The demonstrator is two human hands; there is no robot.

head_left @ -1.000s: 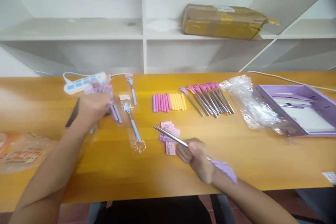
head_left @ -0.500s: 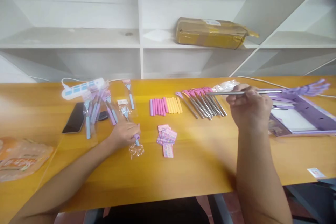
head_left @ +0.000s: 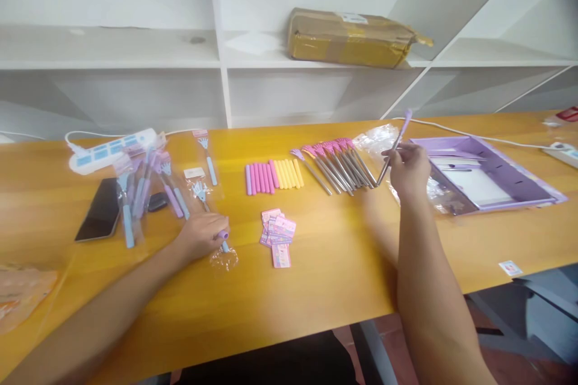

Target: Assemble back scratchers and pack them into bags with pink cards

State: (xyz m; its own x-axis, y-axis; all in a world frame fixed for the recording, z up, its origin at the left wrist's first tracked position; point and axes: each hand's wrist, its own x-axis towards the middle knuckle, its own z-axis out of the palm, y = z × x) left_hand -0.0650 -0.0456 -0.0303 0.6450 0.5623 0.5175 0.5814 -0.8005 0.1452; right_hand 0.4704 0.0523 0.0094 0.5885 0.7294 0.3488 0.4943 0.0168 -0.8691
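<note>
Low over the table, my left hand (head_left: 203, 234) is closed round a purple handle tube (head_left: 223, 234), whose end pokes out of the fist. Beneath that hand lies a bagged blue back scratcher (head_left: 199, 191), partly covered. My right hand (head_left: 410, 171) pinches the metal rod of a purple-headed back scratcher (head_left: 407, 117), tilted with its head up. Just left of it, several metal-rod back scratchers (head_left: 338, 168) with mostly pink heads lie in a row. Pink tubes (head_left: 262, 178) and yellow tubes (head_left: 289, 174) are lined up at mid-table, with printed cards (head_left: 283, 230) nearer me.
Bagged back scratchers (head_left: 127, 216) lie at left beside a black phone (head_left: 97, 210) and a power strip (head_left: 112, 151). On the right are a purple box (head_left: 537, 183) and clear plastic bags (head_left: 377, 139). A taped carton (head_left: 350, 39) sits on the shelf.
My right hand has moved left and swung its back scratcher from nearly level to steeply tilted, head up. My left hand keeps its hold on the tube. The view has shifted slightly.
</note>
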